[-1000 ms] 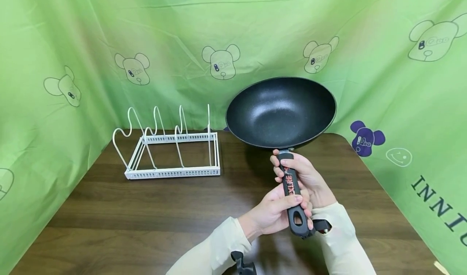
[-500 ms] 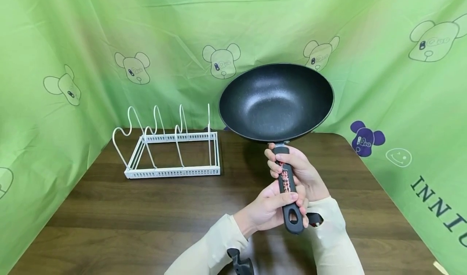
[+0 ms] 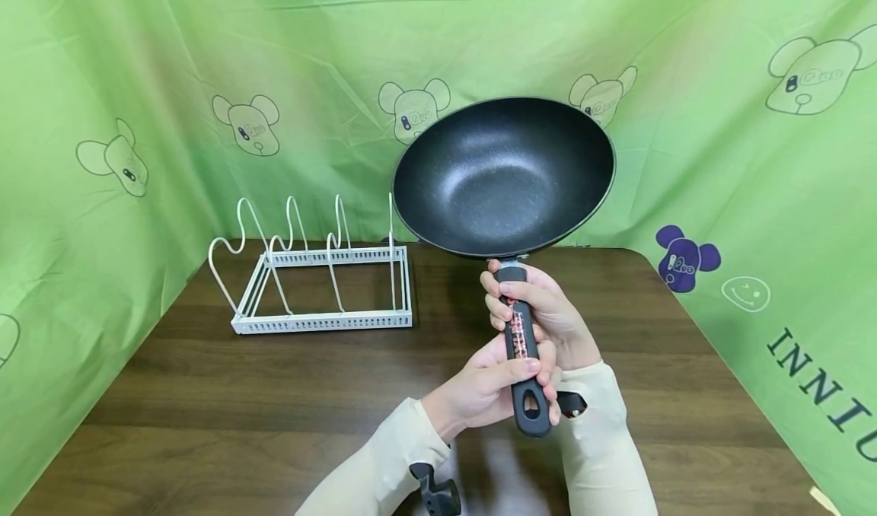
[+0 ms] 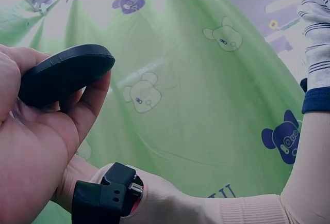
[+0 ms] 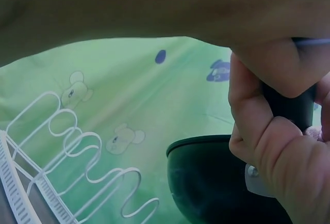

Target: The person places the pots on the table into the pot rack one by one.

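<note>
Black round deep pan (image 3: 503, 181) pointed bowl-first toward twelve o'clock, long axis running to nearly six; left hand (image 3: 482, 385) and right hand (image 3: 556, 314) had fingers wrapped round its black handle (image 3: 519, 329).

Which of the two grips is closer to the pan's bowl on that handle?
The right grip: it wraps the black handle just below the pan, whereas the left grip holds it lower, nearer the free end.

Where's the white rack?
In the head view, the white rack stands on the back left of the table, near the green curtain, left of the black pan.
</note>
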`<state>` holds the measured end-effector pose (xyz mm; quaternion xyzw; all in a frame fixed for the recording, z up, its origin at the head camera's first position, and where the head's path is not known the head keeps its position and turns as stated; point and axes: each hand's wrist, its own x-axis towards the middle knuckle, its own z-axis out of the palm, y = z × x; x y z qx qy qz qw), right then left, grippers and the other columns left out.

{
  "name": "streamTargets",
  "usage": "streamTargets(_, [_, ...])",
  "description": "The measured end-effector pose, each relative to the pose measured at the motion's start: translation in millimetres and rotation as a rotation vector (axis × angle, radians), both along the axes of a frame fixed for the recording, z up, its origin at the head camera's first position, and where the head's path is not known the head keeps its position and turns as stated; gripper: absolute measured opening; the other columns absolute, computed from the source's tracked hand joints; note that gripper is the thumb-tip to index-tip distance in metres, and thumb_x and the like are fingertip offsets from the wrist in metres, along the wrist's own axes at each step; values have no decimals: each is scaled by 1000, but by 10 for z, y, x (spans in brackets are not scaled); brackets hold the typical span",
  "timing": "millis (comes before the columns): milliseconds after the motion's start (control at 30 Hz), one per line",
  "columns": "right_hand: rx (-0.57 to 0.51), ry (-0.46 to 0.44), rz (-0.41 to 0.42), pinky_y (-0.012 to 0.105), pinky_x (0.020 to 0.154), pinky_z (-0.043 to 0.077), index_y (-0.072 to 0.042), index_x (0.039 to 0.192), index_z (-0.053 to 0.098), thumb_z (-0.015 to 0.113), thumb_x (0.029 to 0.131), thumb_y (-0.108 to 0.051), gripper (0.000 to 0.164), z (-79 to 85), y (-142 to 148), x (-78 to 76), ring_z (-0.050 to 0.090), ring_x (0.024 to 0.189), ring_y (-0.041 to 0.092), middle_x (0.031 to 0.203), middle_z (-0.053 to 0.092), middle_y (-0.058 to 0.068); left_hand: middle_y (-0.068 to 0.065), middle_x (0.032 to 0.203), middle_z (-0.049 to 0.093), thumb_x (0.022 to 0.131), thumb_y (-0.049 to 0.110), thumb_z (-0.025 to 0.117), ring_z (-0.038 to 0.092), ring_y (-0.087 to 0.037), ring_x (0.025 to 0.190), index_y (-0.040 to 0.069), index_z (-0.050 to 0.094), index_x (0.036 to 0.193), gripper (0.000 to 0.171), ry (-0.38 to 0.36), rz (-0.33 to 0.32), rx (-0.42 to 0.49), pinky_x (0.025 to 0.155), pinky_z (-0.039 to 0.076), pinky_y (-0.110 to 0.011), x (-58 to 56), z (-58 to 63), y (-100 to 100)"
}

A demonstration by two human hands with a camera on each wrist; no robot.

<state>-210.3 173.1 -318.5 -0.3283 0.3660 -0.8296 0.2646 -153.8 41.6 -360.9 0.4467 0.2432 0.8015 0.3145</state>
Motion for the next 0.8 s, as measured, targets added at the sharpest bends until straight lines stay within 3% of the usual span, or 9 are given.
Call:
streamTargets(267, [25, 22, 12, 22, 63, 51, -4, 113, 42, 31, 101, 9, 20, 18, -152, -15, 62, 69, 11, 86, 53, 5, 4, 92, 50, 101, 4, 32, 59, -11, 81, 19, 33, 113, 19, -6, 22, -7, 78, 54, -30, 24, 14, -157])
streamTargets(567, [27, 96, 73, 23, 64, 52, -5, 114, 42, 36, 102, 7, 18, -29, -282, -68, 61, 70, 11, 87, 54, 5, 5, 91, 53, 104, 12, 39, 58, -12, 84, 21, 34, 114, 14, 3, 41, -28, 78, 54, -30, 36, -47, -298])
streamTargets(700, [83, 153, 43, 24, 67, 54, -6, 112, 40, 42, 102, 4, 14, -57, -326, -88, 61, 71, 10, 85, 55, 3, 5, 89, 56, 105, 14, 42, 62, -13, 79, 18, 38, 115, 11, -62, 93, -92, 77, 55, -31, 104, -50, -417])
streamTargets(800, [138, 173, 0, 25, 69, 56, -6, 110, 40, 44, 101, 3, 14, -74, -357, -93, 62, 70, 11, 83, 56, 2, 5, 85, 58, 104, 9, 39, 65, -13, 72, 14, 40, 114, 11, -149, 183, -193, 74, 57, -31, 182, -25, -502])
